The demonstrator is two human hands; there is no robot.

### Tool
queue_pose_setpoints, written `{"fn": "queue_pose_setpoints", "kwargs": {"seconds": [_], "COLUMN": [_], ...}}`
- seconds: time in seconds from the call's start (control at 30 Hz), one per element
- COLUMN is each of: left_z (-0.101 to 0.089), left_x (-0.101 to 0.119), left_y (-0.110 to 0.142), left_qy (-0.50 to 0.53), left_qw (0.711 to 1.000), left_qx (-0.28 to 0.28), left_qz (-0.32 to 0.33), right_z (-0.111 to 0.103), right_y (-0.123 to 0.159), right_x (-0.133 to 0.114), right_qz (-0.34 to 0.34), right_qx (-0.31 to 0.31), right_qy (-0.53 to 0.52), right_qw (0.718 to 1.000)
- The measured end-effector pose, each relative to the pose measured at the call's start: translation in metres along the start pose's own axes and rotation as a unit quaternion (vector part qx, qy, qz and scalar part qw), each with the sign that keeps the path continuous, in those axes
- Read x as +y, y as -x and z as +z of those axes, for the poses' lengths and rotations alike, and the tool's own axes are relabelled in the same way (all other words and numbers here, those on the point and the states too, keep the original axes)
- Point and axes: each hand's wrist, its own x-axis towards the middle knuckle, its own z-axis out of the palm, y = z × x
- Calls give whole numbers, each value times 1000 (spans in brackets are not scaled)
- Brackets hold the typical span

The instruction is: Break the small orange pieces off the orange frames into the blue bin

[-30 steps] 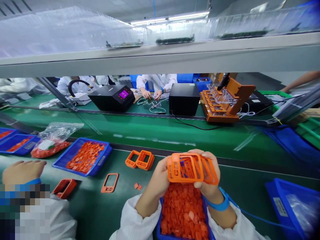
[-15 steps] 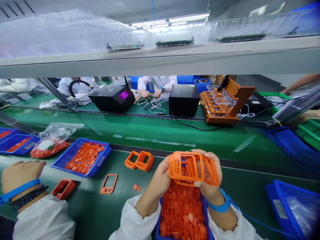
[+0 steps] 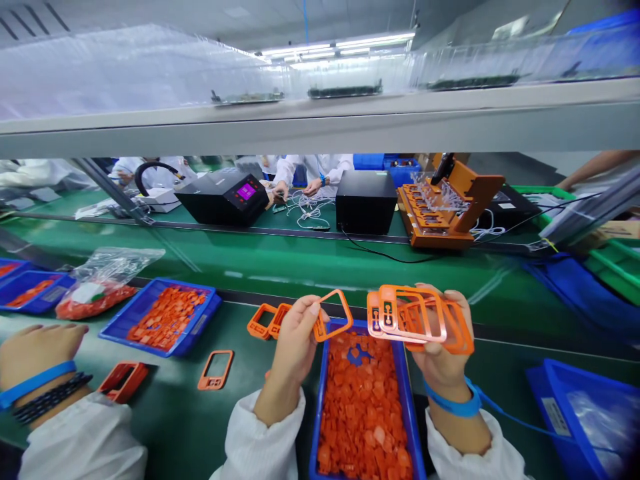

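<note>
Frames [image 3: 265, 321] left of bin [image 3: 319, 400], before conveyor [image 3: 310, 267]

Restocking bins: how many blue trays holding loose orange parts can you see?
3: one tray below the person's hands, one left of it, one at the far left edge. Another there may be cropped.

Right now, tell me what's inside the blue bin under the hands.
The blue bin holds heaped small orange plastic parts; its floor and anything beneath the heap are covered.

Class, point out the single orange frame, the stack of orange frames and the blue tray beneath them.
single orange frame [image 3: 334, 313]: head view, right bar.
stack of orange frames [image 3: 419, 325]: head view, middle.
blue tray [image 3: 320, 413]: head view, left wall.
</note>
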Motion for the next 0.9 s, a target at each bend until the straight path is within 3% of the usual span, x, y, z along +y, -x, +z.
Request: {"fn": "queue_pose_setpoints", "kwargs": {"seconds": [0.2,0.47,0.67,0.77,0.83,0.9], "left_z": [-14,-13,-11,-14,-16,-18], "left_x": [10,23,19,16,16,16], "left_y": [7,33,43,42,40,37], "left_qy": [-12,-54,-82,-157,-243,-310], "left_qw": [1000,985,974,965,942,915], "left_qx": [-11,-161,-211,-201,-170,-153], "left_qz": [14,6,-17,59,156,209], "right_z": [-4,4,13,18,19,19], "right_y": [-4,4,11,15,18,21], "right_x": [9,16,11,10,12,14], "right_qz": [15,24,18,11,10,16], "right_qx": [-50,-169,-214,-232,-236,-236], "right_qy": [-19,-1,2,4,12,26], "right_qw": [998,985,977,973,972,971]}}
